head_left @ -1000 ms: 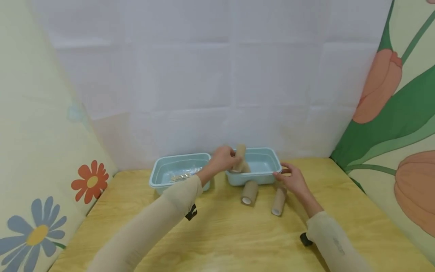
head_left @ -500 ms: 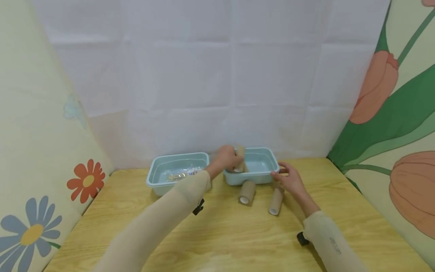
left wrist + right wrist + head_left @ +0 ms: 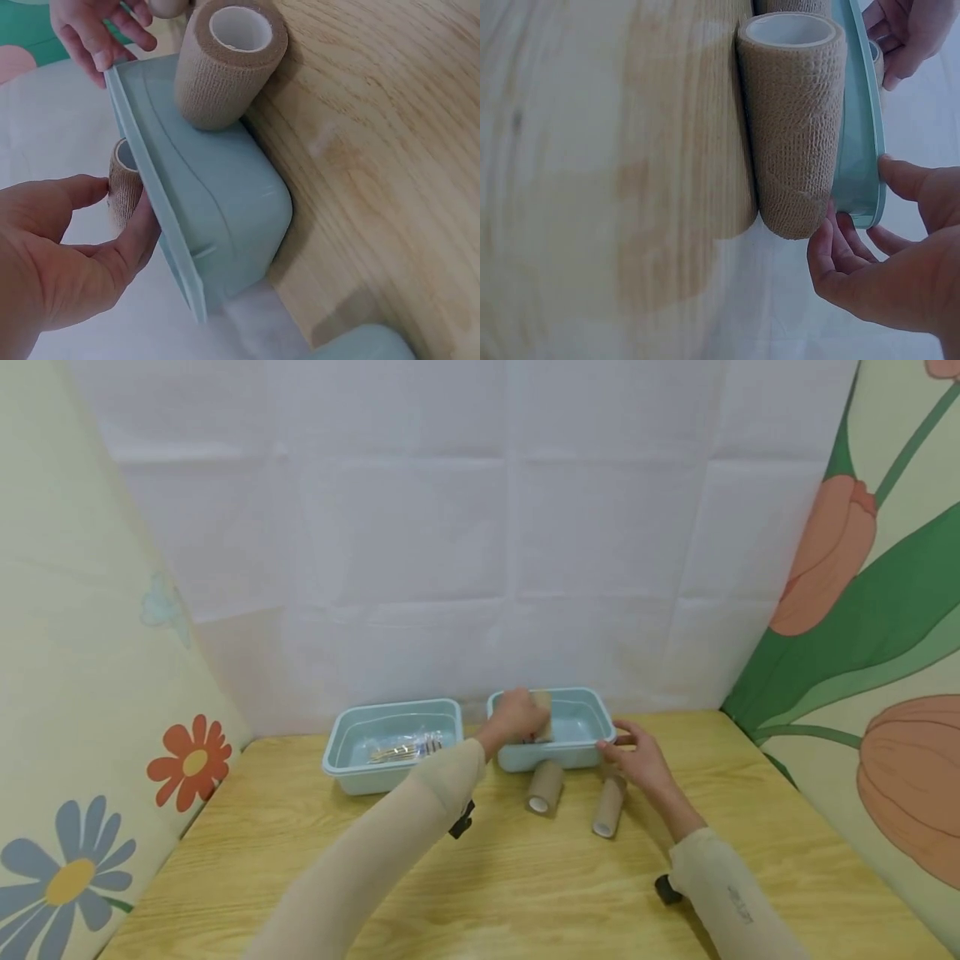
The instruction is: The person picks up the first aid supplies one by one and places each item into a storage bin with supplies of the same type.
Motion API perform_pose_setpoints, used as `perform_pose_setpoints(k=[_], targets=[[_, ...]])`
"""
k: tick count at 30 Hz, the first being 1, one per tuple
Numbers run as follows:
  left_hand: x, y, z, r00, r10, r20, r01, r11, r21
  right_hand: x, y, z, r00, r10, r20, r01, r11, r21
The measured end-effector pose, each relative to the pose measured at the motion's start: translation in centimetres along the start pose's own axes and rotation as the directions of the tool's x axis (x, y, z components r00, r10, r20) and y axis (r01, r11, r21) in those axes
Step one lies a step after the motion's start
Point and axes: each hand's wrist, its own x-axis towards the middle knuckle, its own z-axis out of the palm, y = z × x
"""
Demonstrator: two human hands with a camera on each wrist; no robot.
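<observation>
My left hand (image 3: 516,717) is over the left end of the right-hand blue plastic tub (image 3: 577,757). Between thumb and fingers it grips a tan textured bandage roll (image 3: 123,193) with a white core, partly below the rim. At the tub's right front corner, my right hand (image 3: 642,760) holds the rim, its thumb on the edge and fingers curled around the corner. Two more bandage rolls lie on the table before the tub: a wide one (image 3: 546,787) and a slimmer one (image 3: 791,135), whose far end is near my right fingertips.
A second blue tub (image 3: 352,779) stands to the left, holding clear packets (image 3: 405,750) of thin gold-coloured sticks. Behind both tubs hangs a creased white sheet (image 3: 420,527). The wood-grain table (image 3: 525,885) spreads out in front, between flower-painted side walls.
My left hand has shifted slightly right inside the right tub with the bandage roll, uncovering more of the left tub's packets. The right hand stays at the tub's corner.
</observation>
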Motion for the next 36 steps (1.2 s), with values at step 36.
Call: perform_pose_setpoints(k=[36], targets=[[-6.0,-0.4,1.8,0.901,0.435,0.004,-0.433,0.897,0.085,0.6,-0.1,0.0,1.0,-0.01,0.014,0.01,1.0,0.014]])
